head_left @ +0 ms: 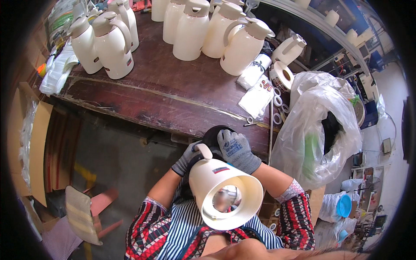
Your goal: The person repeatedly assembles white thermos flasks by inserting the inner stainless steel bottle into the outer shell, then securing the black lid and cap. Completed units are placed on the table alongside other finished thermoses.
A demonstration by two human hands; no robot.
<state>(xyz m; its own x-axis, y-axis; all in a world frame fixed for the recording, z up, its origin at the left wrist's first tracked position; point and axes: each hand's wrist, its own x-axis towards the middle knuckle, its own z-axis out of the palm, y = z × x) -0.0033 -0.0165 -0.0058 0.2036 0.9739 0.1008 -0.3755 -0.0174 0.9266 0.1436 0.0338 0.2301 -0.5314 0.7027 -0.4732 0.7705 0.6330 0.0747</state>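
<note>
A cream vacuum jug body (203, 177) lies tilted against my striped apron, its open round end facing me and showing a shiny inside. Its handle points away, toward the table edge. My left hand (186, 159), in a grey glove, is closed around the jug's far end beside the handle. At that same end is a black round piece (212, 138), partly hidden by my hands. My right hand (237, 151), also gloved in grey, has its fingers curled over this black piece.
Several cream jugs with lids (188, 37) stand along the far side of the dark red table (151, 102). At its right lie scissors (250, 121), a label roll (281, 76) and white packets (256, 102). A plastic bag (318, 125) bulges at right; a stool (82, 214) stands lower left.
</note>
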